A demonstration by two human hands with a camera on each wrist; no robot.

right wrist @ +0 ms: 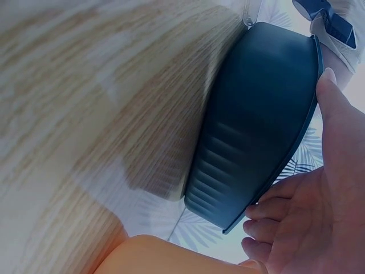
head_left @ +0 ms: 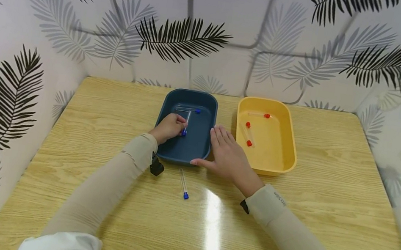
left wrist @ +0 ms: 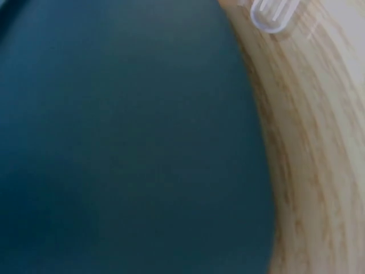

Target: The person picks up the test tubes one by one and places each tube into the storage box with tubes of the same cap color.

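Observation:
My left hand [head_left: 170, 127] reaches over the left wall of a dark blue tray [head_left: 193, 151] and pinches a clear tube with a blue cap [head_left: 188, 117] between thumb and fingers, cap toward me. Another blue-capped tube [head_left: 186, 109] lies crosswise in the tray behind it. At the tray's right front corner, my right hand [head_left: 228, 152] touches the rim with straight fingers along the right side and the thumb at the front edge. The right wrist view shows its fingertips [right wrist: 254, 212] right at the rim. The left wrist view has only the tray's outer wall.
On the wooden table [head_left: 124, 225] in front of the blue tray lies a third blue-capped tube [head_left: 183, 183]. A yellow tray [head_left: 272, 163] stands to the right, holding red-capped tubes [head_left: 250, 137]. A leaf-patterned wall covering [head_left: 231, 69] rises behind the table.

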